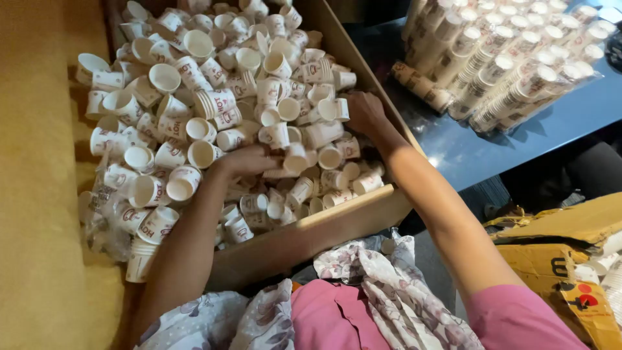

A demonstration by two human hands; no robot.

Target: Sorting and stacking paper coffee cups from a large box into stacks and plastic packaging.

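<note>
An open cardboard box (324,223) is heaped with several small white paper cups (194,91) printed in red. My left hand (245,161) lies on the pile near the box's front, its fingers curled around a paper cup (295,159). My right hand (364,111) reaches in beside the box's right wall. Its fingertips are sunk among the cups next to one white cup (332,109), so its grip is hidden. Both forearms cross the front edge of the box.
Long nested stacks of cups in clear plastic sleeves (505,58) lie on a dark blue table (486,149) at upper right. A crumpled plastic bag with cups (110,214) spills over the box's left side onto a yellow surface (39,194). Torn cardboard (564,253) sits at lower right.
</note>
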